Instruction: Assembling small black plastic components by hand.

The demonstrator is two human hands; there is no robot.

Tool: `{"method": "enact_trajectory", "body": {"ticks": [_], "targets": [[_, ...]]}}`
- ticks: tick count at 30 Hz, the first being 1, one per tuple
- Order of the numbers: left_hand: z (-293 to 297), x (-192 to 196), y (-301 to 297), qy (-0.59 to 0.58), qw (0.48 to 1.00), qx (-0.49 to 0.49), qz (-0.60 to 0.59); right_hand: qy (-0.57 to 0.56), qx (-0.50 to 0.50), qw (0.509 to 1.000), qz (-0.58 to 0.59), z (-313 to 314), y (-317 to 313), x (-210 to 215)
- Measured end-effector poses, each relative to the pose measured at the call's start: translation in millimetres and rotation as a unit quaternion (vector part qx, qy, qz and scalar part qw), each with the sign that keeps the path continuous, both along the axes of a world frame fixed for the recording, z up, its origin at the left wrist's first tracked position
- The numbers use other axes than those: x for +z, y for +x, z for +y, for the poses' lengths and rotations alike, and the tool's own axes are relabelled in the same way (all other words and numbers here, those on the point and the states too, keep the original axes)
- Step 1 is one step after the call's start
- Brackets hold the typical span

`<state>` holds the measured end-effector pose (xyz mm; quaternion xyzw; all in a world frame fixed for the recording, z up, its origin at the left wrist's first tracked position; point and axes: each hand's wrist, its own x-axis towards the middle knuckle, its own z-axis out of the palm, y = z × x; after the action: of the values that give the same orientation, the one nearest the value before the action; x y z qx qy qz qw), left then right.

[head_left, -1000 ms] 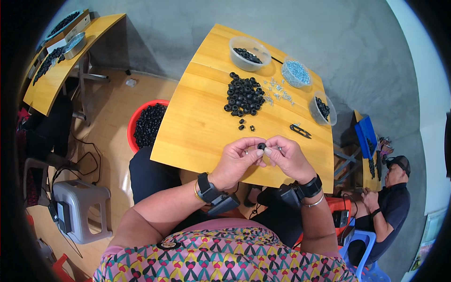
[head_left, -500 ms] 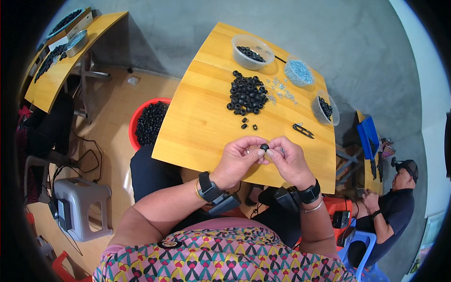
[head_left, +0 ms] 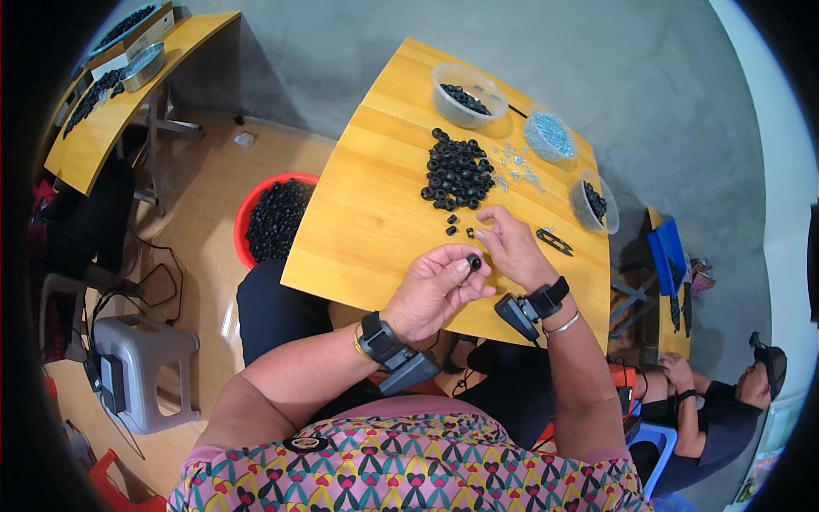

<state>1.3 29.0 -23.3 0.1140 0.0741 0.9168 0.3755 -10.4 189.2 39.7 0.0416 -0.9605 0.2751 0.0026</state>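
Note:
Between thumb and forefinger of my left hand (head_left: 433,288) is a round black knob-like piece (head_left: 474,263), a dark opening showing on top. My right hand (head_left: 517,251) is over the table just beyond it, with thumb and forefinger apart. Its fingertips are beside a small black cylindrical part (head_left: 470,233); whether they touch it I cannot tell. Two similar small parts (head_left: 451,230) lie to the left of that one. A heap of round black pieces (head_left: 456,171) sits farther back, with small clear and silvery bits (head_left: 520,167) scattered on its right.
On the yellow wooden table (head_left: 358,230) stand a plastic tub (head_left: 473,119) and bowl (head_left: 607,224) with black parts, a bowl of bluish bits (head_left: 550,136) and black thread snips (head_left: 556,242). A red basin (head_left: 246,224) of black pieces stands left. Another person (head_left: 725,418) sits right.
My right hand has left the round piece and moved forward to the small parts. The left hand keeps the piece, now with its opening turned up.

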Motion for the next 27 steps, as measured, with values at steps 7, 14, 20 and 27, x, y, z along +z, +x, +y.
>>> {"method": "enact_trajectory", "body": {"ticks": [7, 14, 20, 27], "targets": [[0, -2, -1, 0.017, 1.0, 0.007, 0.001, 0.082, -0.001, 0.996, -0.041, 0, -16, -13], [-2, 3, 0, -0.023, 1.0, -0.004, -0.02, 0.028, -0.01, 1.0, -0.005, 15, -8, -19], [3, -5, 1, -0.047, 0.999, 0.011, 0.002, -0.336, -0.099, 0.934, -0.063, 27, 14, -20], [12, 4, 1, -0.146, 0.984, 0.087, -0.048, -0.031, -0.1, 0.994, -0.005, 4, 66, -11]]}}
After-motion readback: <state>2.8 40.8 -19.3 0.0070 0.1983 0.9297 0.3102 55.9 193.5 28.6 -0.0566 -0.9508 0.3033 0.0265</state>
